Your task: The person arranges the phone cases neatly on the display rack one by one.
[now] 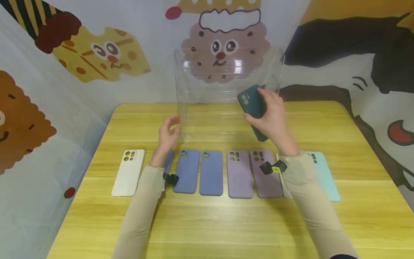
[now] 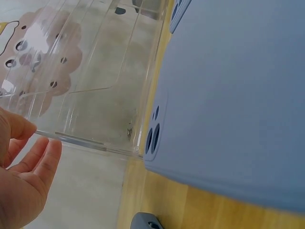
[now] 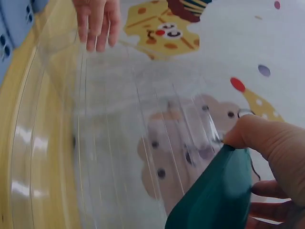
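Observation:
My right hand grips a dark green phone case between thumb and fingers, tilted, at the right part of a clear plastic display rack. In the right wrist view the same green case shows its curved side. My left hand is at the rack's left side, its fingertips by the wall's edge. In the left wrist view the thumb and loosely bent fingers meet that clear edge.
In a row along the table lie a white case, blue cases, purple cases and a turquoise case. My right forearm partly covers another white case. A cartoon-printed cloth hangs behind.

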Demonstrator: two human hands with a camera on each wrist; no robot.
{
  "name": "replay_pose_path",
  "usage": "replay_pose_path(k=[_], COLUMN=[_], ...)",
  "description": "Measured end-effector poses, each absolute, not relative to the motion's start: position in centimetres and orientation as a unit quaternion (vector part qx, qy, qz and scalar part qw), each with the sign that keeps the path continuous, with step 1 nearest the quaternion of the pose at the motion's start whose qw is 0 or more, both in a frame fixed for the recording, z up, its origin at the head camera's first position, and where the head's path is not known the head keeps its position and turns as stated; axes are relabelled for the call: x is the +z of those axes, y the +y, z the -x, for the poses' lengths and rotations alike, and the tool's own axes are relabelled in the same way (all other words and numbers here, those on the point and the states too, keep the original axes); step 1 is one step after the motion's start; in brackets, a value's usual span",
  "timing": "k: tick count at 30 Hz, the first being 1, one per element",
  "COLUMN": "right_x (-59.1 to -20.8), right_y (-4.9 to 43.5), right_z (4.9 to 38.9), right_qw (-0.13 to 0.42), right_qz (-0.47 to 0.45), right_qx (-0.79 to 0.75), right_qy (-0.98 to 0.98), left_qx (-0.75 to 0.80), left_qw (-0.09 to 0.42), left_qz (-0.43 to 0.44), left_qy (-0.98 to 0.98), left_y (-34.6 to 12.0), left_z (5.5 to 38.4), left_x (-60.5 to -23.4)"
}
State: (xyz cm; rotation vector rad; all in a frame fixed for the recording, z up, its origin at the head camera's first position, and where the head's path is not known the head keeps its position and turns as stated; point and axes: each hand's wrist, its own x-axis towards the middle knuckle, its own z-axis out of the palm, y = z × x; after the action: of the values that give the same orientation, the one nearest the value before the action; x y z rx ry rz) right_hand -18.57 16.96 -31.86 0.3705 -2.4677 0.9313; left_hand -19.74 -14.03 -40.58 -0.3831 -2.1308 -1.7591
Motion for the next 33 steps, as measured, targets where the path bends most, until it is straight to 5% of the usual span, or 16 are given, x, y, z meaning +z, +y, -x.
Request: replay_pose_path(k=[10, 18, 33], right_x=[-30.4, -28.9, -26.9], right_y=[10.9, 6.2, 1.3], right_z=[21.3, 24.0, 28.9], right_qw=[0.266, 0.344, 0.411], right_qz=[-0.166, -0.197, -0.095], right_qx=[0.363, 0.371, 0.428], right_qy=[-0.877, -0.839, -0.799], left_qx=[-0.621, -0.62, -0.621], left_qw=[0.175, 0.176, 0.174], left_qz=[0.138, 0.139, 0.148], left_qy=[-0.751, -0.752, -0.75], left_y=[-14.3, -14.4, -14.3], left_z=[19.9, 19.8, 19.9], left_x=[-40.9, -40.8, -40.8])
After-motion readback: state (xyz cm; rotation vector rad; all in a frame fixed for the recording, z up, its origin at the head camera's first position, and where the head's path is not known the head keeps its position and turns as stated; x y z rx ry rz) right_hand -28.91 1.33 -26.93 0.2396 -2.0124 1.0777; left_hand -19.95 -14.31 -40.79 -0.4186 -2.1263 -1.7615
